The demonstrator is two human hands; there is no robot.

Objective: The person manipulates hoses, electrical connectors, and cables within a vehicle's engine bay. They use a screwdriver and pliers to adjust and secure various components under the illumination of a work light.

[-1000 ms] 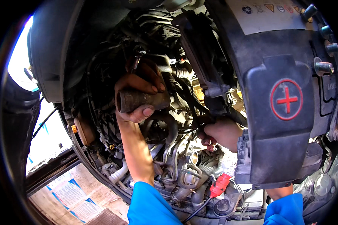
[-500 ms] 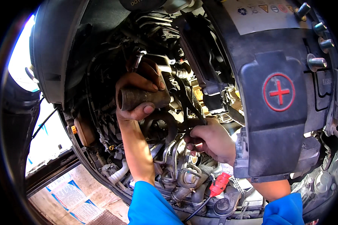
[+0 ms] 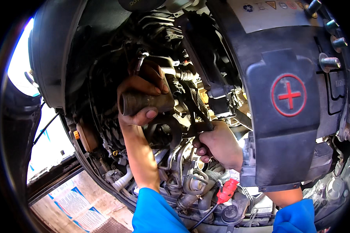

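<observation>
In the middle of an engine bay, my left hand (image 3: 142, 83) is wrapped around a wide dark rubber hose (image 3: 144, 104), its open end facing left. The thumb presses from below and the fingers lie over the top. A shiny metal rod-like piece (image 3: 142, 60) stands just above those fingers; whether they touch it I cannot tell. Lower and to the right, my right hand (image 3: 219, 143) is closed with curled fingers at a dark narrow bar-like piece (image 3: 202, 126). Part of its grip is hidden, and the right forearm passes beneath the black battery cover.
The black battery cover (image 3: 287, 155) with a red plus fills the right side, near several threaded studs (image 3: 329, 62). A red connector (image 3: 227, 190) on a black cable lies at the front. Pipes and curved hoses (image 3: 177, 136) crowd between my arms. An orange-capped reservoir (image 3: 87, 136) stands left.
The view has shifted slightly. My right hand's fingers look a little more curled and turned; my left hand keeps its hold on the hose.
</observation>
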